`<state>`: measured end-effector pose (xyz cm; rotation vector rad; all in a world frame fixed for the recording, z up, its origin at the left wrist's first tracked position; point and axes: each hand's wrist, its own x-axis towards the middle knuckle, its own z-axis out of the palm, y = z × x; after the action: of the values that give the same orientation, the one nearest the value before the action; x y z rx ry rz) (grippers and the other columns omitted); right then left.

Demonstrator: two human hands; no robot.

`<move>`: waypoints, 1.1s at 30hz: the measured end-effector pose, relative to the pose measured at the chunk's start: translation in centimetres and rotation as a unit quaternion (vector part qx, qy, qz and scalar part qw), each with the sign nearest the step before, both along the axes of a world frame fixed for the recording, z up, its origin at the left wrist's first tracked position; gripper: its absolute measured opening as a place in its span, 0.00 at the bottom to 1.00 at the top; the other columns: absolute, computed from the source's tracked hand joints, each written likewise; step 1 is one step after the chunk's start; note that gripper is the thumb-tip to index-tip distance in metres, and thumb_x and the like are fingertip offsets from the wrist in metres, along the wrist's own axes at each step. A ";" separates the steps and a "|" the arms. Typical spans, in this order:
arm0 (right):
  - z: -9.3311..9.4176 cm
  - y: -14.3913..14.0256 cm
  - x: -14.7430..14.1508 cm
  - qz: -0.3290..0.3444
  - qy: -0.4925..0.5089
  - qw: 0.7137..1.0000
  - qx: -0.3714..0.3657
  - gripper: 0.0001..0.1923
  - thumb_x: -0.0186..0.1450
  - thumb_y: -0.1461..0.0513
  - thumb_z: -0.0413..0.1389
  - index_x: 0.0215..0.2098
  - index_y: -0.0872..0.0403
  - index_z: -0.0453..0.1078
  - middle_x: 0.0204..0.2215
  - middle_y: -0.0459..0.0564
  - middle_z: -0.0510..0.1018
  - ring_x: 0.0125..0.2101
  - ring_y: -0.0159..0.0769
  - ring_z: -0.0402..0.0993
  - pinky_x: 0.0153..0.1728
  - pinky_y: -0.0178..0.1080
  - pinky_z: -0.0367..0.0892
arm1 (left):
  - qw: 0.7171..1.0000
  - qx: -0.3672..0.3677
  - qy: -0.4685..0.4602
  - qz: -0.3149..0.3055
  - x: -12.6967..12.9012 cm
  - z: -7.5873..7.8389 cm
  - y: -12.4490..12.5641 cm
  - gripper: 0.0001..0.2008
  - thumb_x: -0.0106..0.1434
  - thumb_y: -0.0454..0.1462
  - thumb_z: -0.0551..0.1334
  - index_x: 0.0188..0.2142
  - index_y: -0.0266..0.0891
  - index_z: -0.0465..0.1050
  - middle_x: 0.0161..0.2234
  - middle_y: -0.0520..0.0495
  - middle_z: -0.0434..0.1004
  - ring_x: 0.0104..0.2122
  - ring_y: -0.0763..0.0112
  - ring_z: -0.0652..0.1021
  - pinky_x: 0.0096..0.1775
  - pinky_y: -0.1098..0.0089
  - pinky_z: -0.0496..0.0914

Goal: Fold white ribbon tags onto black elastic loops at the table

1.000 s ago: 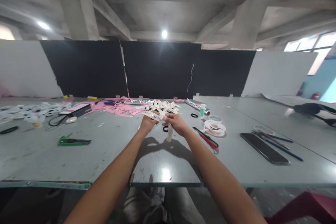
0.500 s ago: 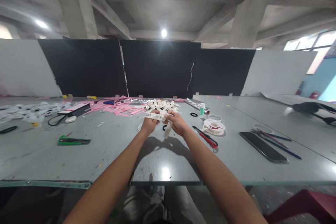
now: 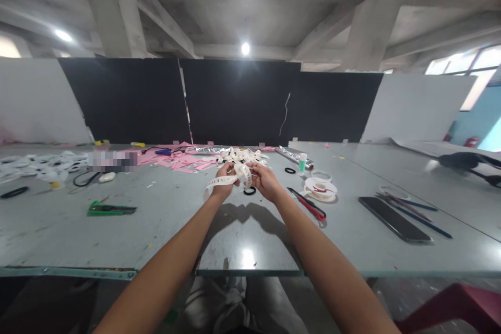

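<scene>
A cream ribbon (image 3: pixel 222 181) printed with dark letters is held up between both hands, above the table. My left hand (image 3: pixel 226 180) has its fingers closed on the ribbon, whose tail hangs out to the left over the wrist. My right hand (image 3: pixel 263 180) pinches the ribbon from the other side, where it curls into a loop. Just below the hands lies a black ring (image 3: pixel 249 191). Behind them sits a pile of cream ribbon pieces (image 3: pixel 245 155).
Right of my hands lie a red cutter (image 3: pixel 311 207), a ribbon spool (image 3: pixel 320 189), a glue stick (image 3: pixel 302 162) and a phone (image 3: pixel 393 219). A green cutter (image 3: pixel 111 209) lies left. Pink strips (image 3: pixel 180 160) and white ribbons (image 3: pixel 47 166) spread at the back left.
The end of ribbon that hung below my right hand is now curled up into a loop between both hands. The left tail has swung lower and further left.
</scene>
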<state>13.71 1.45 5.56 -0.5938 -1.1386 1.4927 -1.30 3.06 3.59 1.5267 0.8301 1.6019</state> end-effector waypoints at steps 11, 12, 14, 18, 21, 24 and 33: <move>-1.0 0.3 -0.1 -0.132 -0.280 0.945 0.108 0.12 0.58 0.55 0.54 0.35 0.56 0.69 0.13 0.37 0.60 0.12 0.24 0.52 0.15 0.30 0.50 | 0.975 -0.186 -0.051 -0.112 -0.7 0.5 -0.6 0.17 0.57 0.48 0.58 0.41 0.40 0.68 0.32 0.48 0.73 0.20 0.73 0.74 0.20 0.69 0.71; -0.9 0.5 0.1 -0.137 -0.284 0.943 0.110 0.14 0.58 0.56 0.54 0.38 0.56 0.70 0.12 0.36 0.59 0.12 0.23 0.51 0.15 0.30 0.49 | 0.960 -0.227 -0.065 -0.148 -1.0 0.6 -0.6 0.17 0.58 0.47 0.58 0.43 0.40 0.67 0.32 0.47 0.73 0.21 0.72 0.74 0.21 0.68 0.72; -0.8 0.5 0.6 -0.129 -0.284 0.944 0.111 0.18 0.57 0.55 0.55 0.43 0.56 0.69 0.11 0.35 0.57 0.12 0.23 0.48 0.15 0.30 0.47 | 0.941 -0.271 -0.081 -0.187 -1.3 0.8 -0.7 0.16 0.58 0.40 0.59 0.46 0.41 0.67 0.32 0.47 0.74 0.21 0.73 0.74 0.23 0.68 0.73; -0.3 0.5 2.0 -0.080 -0.267 0.955 0.103 0.17 0.55 0.56 0.56 0.40 0.56 0.69 0.10 0.33 0.52 0.11 0.22 0.43 0.14 0.30 0.43 | 0.938 -0.245 -0.159 -0.187 -1.8 0.9 -0.5 0.18 0.55 0.30 0.59 0.47 0.40 0.69 0.31 0.49 0.73 0.21 0.77 0.72 0.28 0.70 0.73; -0.3 1.0 3.4 -0.072 -0.281 0.953 0.091 0.11 0.55 0.58 0.55 0.35 0.55 0.69 0.10 0.33 0.51 0.12 0.23 0.43 0.15 0.30 0.45 | 0.924 -0.252 -0.232 -0.170 -2.1 1.1 -0.1 0.16 0.57 0.30 0.56 0.45 0.38 0.70 0.30 0.49 0.74 0.22 0.77 0.73 0.30 0.70 0.72; -0.7 1.8 5.1 -0.165 -0.395 0.896 0.119 0.05 0.53 0.63 0.53 0.28 0.55 0.70 0.12 0.38 0.58 0.14 0.26 0.53 0.19 0.33 0.55 | 0.913 -0.271 -0.266 -0.149 -2.6 1.1 0.1 0.14 0.56 0.28 0.55 0.42 0.37 0.70 0.25 0.52 0.70 0.19 0.79 0.70 0.29 0.72 0.70; -1.4 1.7 1.7 -0.140 -0.388 0.829 0.378 0.33 0.52 0.63 0.60 0.57 0.48 0.64 0.57 0.52 0.67 0.58 0.45 0.59 0.59 0.49 0.50 | 0.853 -0.337 -0.117 -0.380 -2.7 1.4 -1.6 0.16 0.54 0.32 0.58 0.44 0.35 0.70 0.20 0.56 0.61 0.16 0.80 0.63 0.22 0.74 0.63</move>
<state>15.37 3.11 4.20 -0.7691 -2.0165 0.4090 -4.04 1.50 4.97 0.9277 0.4651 0.7529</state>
